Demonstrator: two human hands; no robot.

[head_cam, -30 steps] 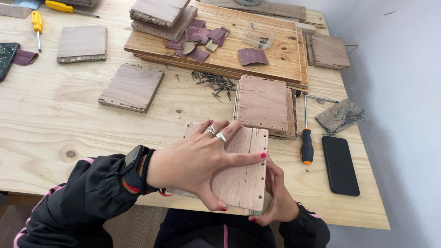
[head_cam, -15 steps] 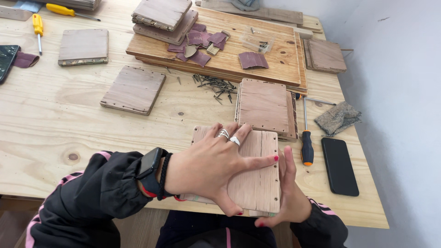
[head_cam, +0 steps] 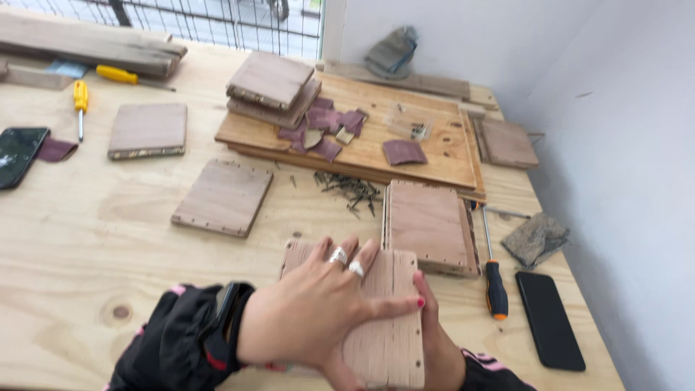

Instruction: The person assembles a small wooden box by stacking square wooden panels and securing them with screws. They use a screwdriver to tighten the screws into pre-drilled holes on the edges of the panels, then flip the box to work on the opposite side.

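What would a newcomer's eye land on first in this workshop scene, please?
Probably the left hand, with two silver rings, pressed flat on a nail-studded wooden panel at the table's near edge, while the right hand grips its right side. Behind them, a pile of small nails lies scattered mid-table, with maroon sandpaper scraps on a board beyond.

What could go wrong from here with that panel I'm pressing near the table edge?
The wooden panel sits close to the table's near edge; under the left hand it might slide off. The loose nails just beyond could scratch it or prick fingers. The screwdriver and phone beside the right hand could get knocked.
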